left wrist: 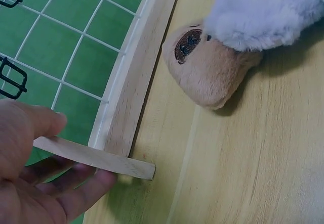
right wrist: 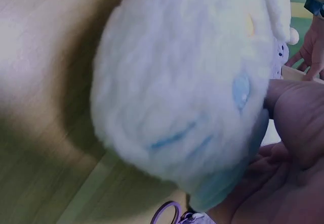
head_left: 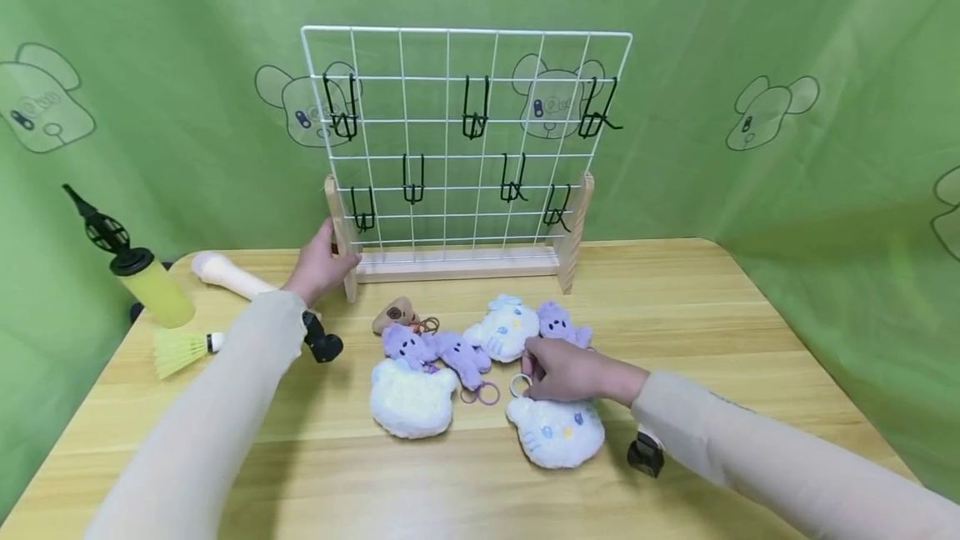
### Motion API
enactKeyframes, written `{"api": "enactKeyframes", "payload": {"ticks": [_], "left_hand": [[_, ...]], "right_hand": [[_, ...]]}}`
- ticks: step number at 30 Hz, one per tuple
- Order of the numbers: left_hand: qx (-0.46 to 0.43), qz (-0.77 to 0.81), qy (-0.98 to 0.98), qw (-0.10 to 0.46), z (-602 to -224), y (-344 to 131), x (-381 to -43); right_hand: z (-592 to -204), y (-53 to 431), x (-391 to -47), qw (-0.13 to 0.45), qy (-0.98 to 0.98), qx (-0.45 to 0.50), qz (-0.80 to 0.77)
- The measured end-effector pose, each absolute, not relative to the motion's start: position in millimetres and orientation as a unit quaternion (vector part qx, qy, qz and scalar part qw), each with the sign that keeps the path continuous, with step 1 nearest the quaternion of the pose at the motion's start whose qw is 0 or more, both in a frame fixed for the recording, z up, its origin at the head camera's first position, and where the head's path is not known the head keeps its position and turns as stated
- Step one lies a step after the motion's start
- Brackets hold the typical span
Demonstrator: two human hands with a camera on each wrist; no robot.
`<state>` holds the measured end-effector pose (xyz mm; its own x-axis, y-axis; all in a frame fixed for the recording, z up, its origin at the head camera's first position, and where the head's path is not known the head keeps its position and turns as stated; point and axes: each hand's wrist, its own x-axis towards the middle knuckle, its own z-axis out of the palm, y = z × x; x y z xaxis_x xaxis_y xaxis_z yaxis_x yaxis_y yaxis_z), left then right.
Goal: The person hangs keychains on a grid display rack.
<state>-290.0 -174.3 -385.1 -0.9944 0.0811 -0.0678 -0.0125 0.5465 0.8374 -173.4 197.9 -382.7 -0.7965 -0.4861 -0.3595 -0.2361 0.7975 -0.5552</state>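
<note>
Closest in, we've got the white cat plush [head_left: 558,436], face up mid-tabletop [head_left: 652,298], and the right hand [head_left: 566,367] is on it, fingers curled, pinching its top beside a pale ring [head_left: 512,387]; fur or strap, I can't tell! Left of that, a second white plush [head_left: 412,402], plain side up. Just behind, two purple bears [head_left: 461,357] huddle, then a farther white cat [head_left: 504,332] right beside another purple bear [head_left: 558,322], and a brown plush [head_left: 393,313] beyond the pair. Near the left edge: yellow shuttlecock [head_left: 180,354], yellow pump [head_left: 157,290]. And towards the far edge, the left hand [head_left: 318,265] grips the wooden stand [head_left: 457,263] at its left upright, thumb one side, fingers the other! Above rises the white grid [head_left: 447,120], seven black hooks [head_left: 475,125] on it, green curtain [head_left: 675,190] behind.
</note>
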Motion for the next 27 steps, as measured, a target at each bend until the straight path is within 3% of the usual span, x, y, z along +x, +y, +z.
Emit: {"api": "enactKeyframes", "payload": {"ticks": [27], "left_hand": [[0.021,0.506,0.858,0.085,-385,-184,-293]], "right_hand": [[-392,223,-177,0.284,0.841,-0.255,-0.384]]}}
